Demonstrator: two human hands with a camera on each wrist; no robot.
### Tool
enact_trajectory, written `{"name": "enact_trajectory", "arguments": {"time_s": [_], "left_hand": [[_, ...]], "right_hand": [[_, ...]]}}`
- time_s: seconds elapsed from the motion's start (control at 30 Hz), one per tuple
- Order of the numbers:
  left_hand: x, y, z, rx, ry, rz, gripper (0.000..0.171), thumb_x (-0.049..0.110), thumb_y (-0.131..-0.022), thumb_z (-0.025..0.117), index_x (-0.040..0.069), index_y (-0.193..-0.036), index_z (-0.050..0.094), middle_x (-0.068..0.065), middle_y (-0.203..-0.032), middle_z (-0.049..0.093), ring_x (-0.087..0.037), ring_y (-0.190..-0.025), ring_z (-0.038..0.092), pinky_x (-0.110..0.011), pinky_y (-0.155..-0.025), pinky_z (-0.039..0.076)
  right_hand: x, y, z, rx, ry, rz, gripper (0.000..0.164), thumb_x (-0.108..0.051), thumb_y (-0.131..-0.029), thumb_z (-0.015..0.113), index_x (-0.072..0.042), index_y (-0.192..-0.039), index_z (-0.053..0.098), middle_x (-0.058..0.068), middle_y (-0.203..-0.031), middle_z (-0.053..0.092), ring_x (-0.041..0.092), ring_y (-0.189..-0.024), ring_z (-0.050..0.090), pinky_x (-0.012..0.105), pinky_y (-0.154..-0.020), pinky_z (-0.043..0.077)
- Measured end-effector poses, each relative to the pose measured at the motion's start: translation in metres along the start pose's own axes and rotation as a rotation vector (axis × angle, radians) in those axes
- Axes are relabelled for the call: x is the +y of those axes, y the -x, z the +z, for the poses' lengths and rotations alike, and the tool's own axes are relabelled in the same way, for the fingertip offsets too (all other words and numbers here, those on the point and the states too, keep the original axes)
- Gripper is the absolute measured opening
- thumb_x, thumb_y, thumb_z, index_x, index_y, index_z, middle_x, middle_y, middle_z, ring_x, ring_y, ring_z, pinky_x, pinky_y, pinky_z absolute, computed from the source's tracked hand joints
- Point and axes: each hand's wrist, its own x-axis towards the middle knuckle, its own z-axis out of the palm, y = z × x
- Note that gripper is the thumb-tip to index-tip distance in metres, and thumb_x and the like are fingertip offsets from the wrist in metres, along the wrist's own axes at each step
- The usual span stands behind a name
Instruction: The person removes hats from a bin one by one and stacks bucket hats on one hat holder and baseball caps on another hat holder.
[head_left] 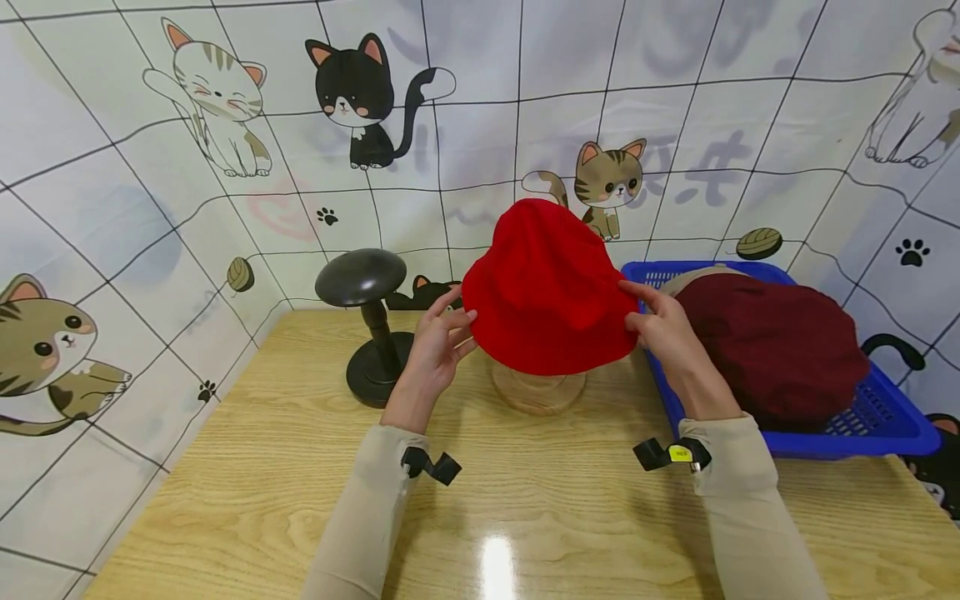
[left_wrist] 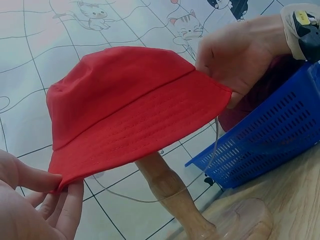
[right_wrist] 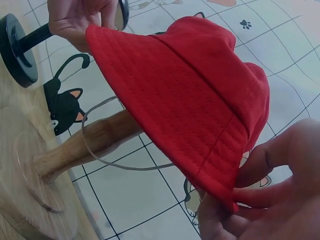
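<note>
A red bucket hat (head_left: 551, 292) is over a light wooden hat stand, its brim spread between both hands. My left hand (head_left: 438, 346) pinches the left edge of the brim between thumb and fingers. At the opposite edge my right hand (head_left: 667, 337) pinches the brim the same way. Below the hat show the stand's wooden post (left_wrist: 167, 187) and round base (head_left: 540, 396); the stand's top is hidden inside the hat. A thin cord (right_wrist: 127, 167) loops down under the brim, in front of the post.
To the left stands a black hat stand (head_left: 382, 350) with a bare domed top. At the right a blue plastic basket (head_left: 892, 425) holds a dark red hat (head_left: 772, 342) and something beige (head_left: 693, 277). Behind the wooden table (head_left: 540, 500) hangs a cat-print wall covering (head_left: 480, 142).
</note>
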Motion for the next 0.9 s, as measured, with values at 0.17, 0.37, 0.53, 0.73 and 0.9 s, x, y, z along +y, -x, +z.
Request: {"name": "enact_trajectory", "arguments": {"time_s": [0.17,0.37,0.53,0.73,0.9], "left_hand": [[-0.0016,-0.0014,-0.0001,0.029,-0.015,-0.007,0.050,0.002,-0.097,0.060,0.025,-0.141,0.062,-0.001,-0.103,0.069,-0.012,-0.076,0.071,-0.025,-0.070,0.060],[-0.0045,-0.0027,-0.0013,0.045,-0.031,-0.017,0.049,0.003,-0.097,0.059,0.024,-0.140,0.063,0.000,-0.100,0.067,-0.013,-0.077,0.069,-0.024,-0.070,0.060],[-0.0064,-0.0041,-0.0027,0.049,-0.033,-0.025,0.048,0.003,-0.097,0.060,0.024,-0.140,0.062,-0.002,-0.109,0.067,-0.013,-0.079,0.069,-0.023,-0.070,0.060],[-0.0072,-0.0052,-0.0040,0.051,-0.042,-0.040,0.047,0.004,-0.098,0.059,0.024,-0.141,0.063,-0.002,-0.116,0.065,-0.014,-0.082,0.070,-0.023,-0.070,0.059],[-0.0079,-0.0052,-0.0045,0.049,-0.055,-0.043,0.045,0.007,-0.099,0.060,0.022,-0.141,0.063,-0.003,-0.119,0.064,-0.014,-0.084,0.070,-0.023,-0.071,0.059]], "right_hand": [[0.0036,-0.0018,-0.0003,-0.043,0.060,0.033,0.070,0.001,-0.099,0.043,-0.006,-0.165,0.020,0.024,-0.165,0.027,0.026,-0.115,0.054,0.015,-0.076,0.053],[0.0060,-0.0004,0.0013,-0.070,0.153,0.037,0.072,0.005,-0.097,0.048,0.001,-0.163,0.021,0.031,-0.159,0.033,0.036,-0.116,0.057,0.019,-0.073,0.057],[0.0048,-0.0004,0.0037,-0.078,0.172,0.047,0.070,0.004,-0.096,0.047,0.002,-0.162,0.023,0.031,-0.155,0.039,0.034,-0.112,0.060,0.019,-0.073,0.057],[0.0055,0.0002,0.0040,-0.083,0.176,0.048,0.071,0.004,-0.096,0.048,0.004,-0.162,0.023,0.032,-0.154,0.039,0.035,-0.113,0.059,0.019,-0.073,0.057],[0.0061,-0.0009,0.0039,-0.093,0.183,0.060,0.072,0.004,-0.095,0.050,0.005,-0.161,0.021,0.033,-0.154,0.038,0.035,-0.113,0.058,0.020,-0.072,0.058]]}}
